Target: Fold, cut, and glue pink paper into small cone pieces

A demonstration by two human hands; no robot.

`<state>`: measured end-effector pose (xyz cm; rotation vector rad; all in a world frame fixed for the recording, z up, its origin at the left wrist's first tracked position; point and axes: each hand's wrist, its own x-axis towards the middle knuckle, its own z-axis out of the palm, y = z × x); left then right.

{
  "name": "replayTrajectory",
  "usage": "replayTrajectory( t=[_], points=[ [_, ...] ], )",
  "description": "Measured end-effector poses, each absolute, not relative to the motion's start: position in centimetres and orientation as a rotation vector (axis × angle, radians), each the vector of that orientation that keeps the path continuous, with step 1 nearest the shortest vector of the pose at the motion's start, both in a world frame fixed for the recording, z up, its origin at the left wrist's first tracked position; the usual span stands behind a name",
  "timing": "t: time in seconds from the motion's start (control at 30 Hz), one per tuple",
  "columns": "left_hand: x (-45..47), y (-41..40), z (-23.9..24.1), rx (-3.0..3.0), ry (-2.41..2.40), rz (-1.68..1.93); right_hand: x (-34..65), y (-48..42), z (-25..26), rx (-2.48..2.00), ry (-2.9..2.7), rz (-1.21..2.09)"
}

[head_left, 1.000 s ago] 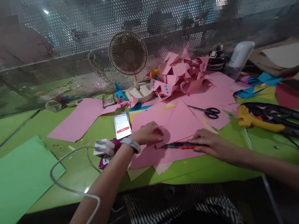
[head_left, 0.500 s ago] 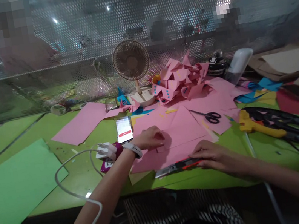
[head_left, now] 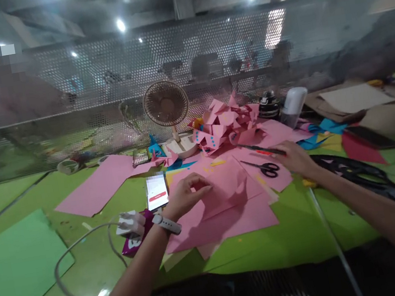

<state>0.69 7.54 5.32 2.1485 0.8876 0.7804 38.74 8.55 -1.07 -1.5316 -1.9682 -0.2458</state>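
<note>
My left hand (head_left: pixel 189 193), a pale watch on its wrist, is closed at the fingertips on the edge of a sheet of pink paper (head_left: pixel 229 190). That sheet is partly raised and bent above another pink sheet (head_left: pixel 229 226). Out to the right, my right hand (head_left: pixel 295 158) grips a red and black utility knife (head_left: pixel 261 149), which points left toward a heap of folded pink paper (head_left: pixel 229 122). Just below the knife lie black-handled scissors (head_left: pixel 269 170) on pink paper. A phone (head_left: pixel 157 191) with a lit screen rests beside my left hand.
A small fan (head_left: pixel 166 103) stands at the back before a perforated metal screen (head_left: pixel 103 83). White charger plugs (head_left: pixel 130 225) with a cable sit left of my wrist. Green card (head_left: pixel 18 279) lies far left. Right of my right hand is a black flat tool (head_left: pixel 361 176).
My right hand has carried the utility knife away from the front table edge, up and right past the scissors. My left hand has raised the pink sheet. The view has tilted up.
</note>
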Motion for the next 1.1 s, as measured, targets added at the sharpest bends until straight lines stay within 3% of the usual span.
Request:
replayTrajectory(
  t=[0.43, 0.53, 0.63, 0.8, 0.9, 1.1],
  points=[
    [1.9, 5.6, 6.8, 2.148, 0.703, 0.749, 36.7, 12.2, 1.3, -1.516, -2.005, -0.164],
    [2.4, 5.4, 6.9, 2.133, 0.646, 0.731, 34.2, 10.8, 2.5, -1.394, -2.189, 0.093],
    [2.7, 5.2, 6.9, 2.122, 0.588, 0.665, 31.5, 8.6, 4.2, -1.190, -2.354, 0.612],
    [2.2, 5.2, 6.9, 2.122, 0.563, 0.581, 28.9, 6.6, 5.8, -1.001, -2.463, 0.887],
    [1.8, 5.7, 5.8, 2.102, 0.687, 0.685, 29.6, 7.7, 5.3, -1.151, -2.389, 0.800],
    [2.1, 6.4, 1.6, 2.168, 1.159, 0.786, 35.1, 12.7, 4.2, -1.745, -1.955, 0.229]
  ],
)
